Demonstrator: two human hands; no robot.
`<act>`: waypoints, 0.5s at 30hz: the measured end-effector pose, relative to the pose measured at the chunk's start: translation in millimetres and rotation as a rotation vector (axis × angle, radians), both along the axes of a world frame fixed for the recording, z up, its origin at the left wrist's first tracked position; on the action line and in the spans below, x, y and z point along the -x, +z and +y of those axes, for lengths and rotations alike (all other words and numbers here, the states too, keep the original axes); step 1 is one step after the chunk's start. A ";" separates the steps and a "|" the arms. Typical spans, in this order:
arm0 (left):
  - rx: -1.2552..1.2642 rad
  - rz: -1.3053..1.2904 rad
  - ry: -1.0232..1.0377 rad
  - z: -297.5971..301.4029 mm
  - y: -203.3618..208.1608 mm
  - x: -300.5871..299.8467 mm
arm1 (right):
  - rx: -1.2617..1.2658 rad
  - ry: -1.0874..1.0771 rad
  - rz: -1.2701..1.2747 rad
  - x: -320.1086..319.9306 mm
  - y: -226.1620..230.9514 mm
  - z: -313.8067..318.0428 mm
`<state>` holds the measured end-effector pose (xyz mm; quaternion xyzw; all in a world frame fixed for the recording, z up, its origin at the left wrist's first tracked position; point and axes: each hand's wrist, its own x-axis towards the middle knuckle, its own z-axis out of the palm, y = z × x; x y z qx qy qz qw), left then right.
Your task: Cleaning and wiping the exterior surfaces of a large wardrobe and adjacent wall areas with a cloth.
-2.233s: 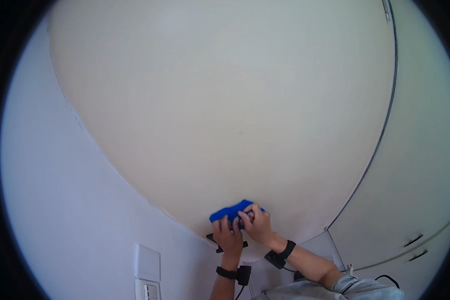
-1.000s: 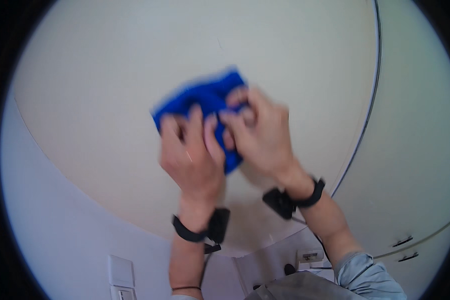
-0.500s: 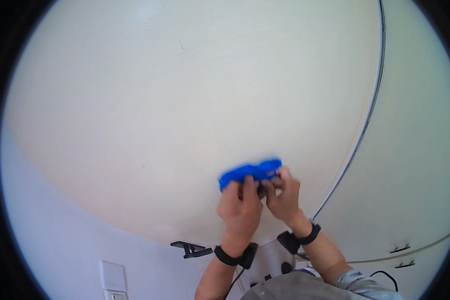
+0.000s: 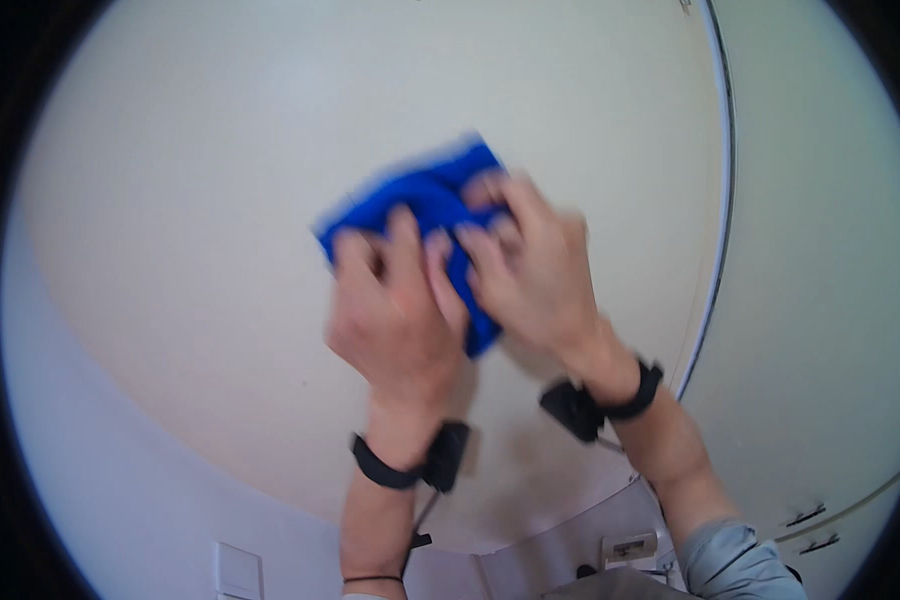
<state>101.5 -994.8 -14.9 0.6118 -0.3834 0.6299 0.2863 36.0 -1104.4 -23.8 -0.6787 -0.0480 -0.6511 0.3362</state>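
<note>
A blue cloth sits at the upper centre of the frame, before a pale panel. Its long upper edge slants, rising from left to right, with one corner pointing toward the upper right and another hanging down between the wrists. The left hand and right hand both grip it with half-curled fingers, blurred; whether it touches the panel, I cannot tell.

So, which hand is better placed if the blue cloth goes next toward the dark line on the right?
Probably the right hand: it is nearer that line, at the right of the cloth; the left hand is farther away.
</note>
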 end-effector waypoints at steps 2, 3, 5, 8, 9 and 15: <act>0.092 -0.116 0.087 -9.1 49.9 6.4 | 0.187 -0.166 -0.175 5.7 59.7 -10.7; 0.130 -0.190 0.111 -20.3 69.2 1.1 | 0.296 -0.272 -0.228 2.7 85.0 -27.6; 0.157 -0.304 0.222 -24.3 115.5 1.5 | 0.339 -0.325 -0.144 31.5 137.1 -26.2; 0.044 -0.384 0.156 -26.4 140.3 46.0 | 0.830 0.041 -0.196 75.2 139.7 -70.9; 0.063 -0.388 0.182 -33.5 130.9 50.4 | 0.712 -0.114 -0.126 82.2 133.2 -59.2; -0.032 -0.162 0.046 -106.5 0.6 73.8 | 0.193 -0.438 -0.072 78.9 6.8 -97.5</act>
